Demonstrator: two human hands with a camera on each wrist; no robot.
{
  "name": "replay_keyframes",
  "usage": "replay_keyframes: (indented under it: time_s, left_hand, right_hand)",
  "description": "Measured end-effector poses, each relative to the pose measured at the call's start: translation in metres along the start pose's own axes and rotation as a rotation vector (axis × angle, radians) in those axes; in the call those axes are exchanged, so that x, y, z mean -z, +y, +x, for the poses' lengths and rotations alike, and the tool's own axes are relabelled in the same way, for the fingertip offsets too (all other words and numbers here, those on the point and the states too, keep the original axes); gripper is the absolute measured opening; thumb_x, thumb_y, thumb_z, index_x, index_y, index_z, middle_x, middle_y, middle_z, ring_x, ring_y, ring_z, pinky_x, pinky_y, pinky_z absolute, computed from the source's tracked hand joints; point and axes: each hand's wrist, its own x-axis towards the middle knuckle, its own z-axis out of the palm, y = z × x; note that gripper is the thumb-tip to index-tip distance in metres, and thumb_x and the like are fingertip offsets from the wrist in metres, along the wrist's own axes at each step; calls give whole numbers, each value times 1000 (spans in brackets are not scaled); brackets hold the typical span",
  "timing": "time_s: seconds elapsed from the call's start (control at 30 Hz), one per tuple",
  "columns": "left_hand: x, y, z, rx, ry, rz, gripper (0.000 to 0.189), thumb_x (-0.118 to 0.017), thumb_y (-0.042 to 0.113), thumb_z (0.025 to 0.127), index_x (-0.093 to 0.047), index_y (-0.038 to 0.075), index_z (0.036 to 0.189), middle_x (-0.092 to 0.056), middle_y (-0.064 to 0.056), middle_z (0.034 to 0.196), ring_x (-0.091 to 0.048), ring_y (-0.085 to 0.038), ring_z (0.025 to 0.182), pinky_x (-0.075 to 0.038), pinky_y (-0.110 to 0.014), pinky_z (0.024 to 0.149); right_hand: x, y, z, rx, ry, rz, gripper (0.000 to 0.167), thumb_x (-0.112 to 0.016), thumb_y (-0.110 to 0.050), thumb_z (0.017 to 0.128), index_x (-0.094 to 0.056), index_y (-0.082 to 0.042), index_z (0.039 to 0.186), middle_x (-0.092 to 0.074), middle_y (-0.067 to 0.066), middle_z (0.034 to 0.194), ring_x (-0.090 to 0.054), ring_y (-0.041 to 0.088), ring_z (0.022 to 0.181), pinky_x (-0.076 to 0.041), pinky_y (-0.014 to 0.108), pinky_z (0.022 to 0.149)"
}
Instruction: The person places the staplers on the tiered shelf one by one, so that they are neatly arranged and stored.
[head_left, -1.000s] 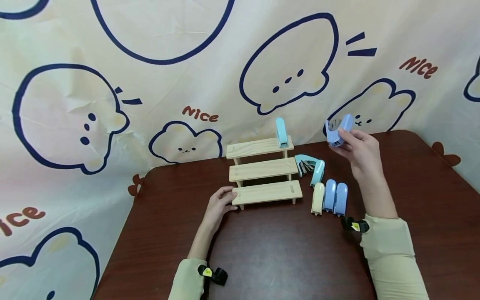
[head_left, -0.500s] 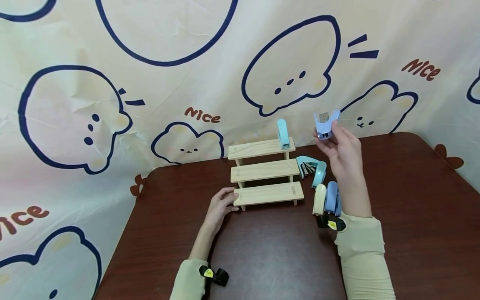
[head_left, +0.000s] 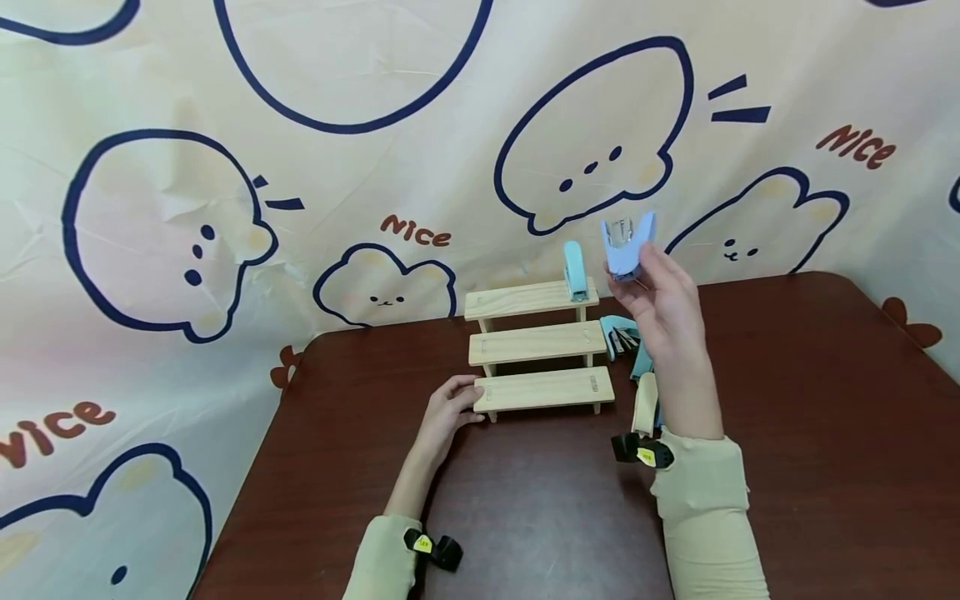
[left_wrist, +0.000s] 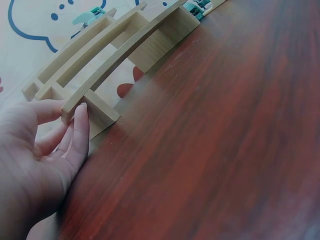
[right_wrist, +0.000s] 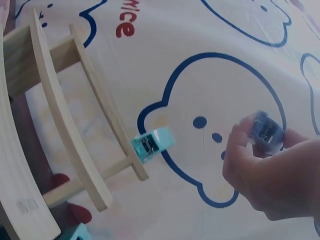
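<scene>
My right hand (head_left: 663,308) grips a lavender-blue stapler (head_left: 628,247) by its lower part, raised above the table's back edge, its two arms spread in a V. In the right wrist view the stapler (right_wrist: 266,131) sits between thumb and fingers. My left hand (head_left: 445,414) pinches the left end of the lowest board of a three-step wooden stand (head_left: 543,390); the left wrist view shows finger and thumb at the board's end (left_wrist: 75,107). On the top step's right end stands a turquoise stapler (head_left: 575,271), apart from the held one.
Right of the stand lies a spread turquoise stapler (head_left: 621,335), partly behind my right hand. A cream stapler (head_left: 645,404) lies nearer, with blue mostly hidden beside it. A patterned cloth (head_left: 360,175) hangs behind the brown table (head_left: 360,450).
My right hand has carried the lavender-blue stapler leftward and slightly up, toward the top step. My forearm now covers more of the staplers on the table. The left hand keeps its hold.
</scene>
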Motion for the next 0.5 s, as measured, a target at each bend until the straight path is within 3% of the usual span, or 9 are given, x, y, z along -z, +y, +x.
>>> replay_keyframes:
  time_s: [0.2,0.5]
  left_hand:
    - [0,0,0,0,-3,6,36,-68,10,99,-60,-6,130,-68,-9,106,-66,-15,89,-60,-25,69]
    - [0,0,0,0,2,-10,33,-67,8,99,-61,-6,128,-68,-7,103,-66,-15,87,-60,-25,68]
  right_hand:
    - [-8,10,0,-11,-49,-98,62,-63,-17,104,-37,-2,158,-40,15,147,-50,23,118,-58,26,87]
    - [-14,27,1,-20,-82,-185,57,-52,-18,109,-33,0,159,-30,21,161,-51,23,123,-58,25,89]
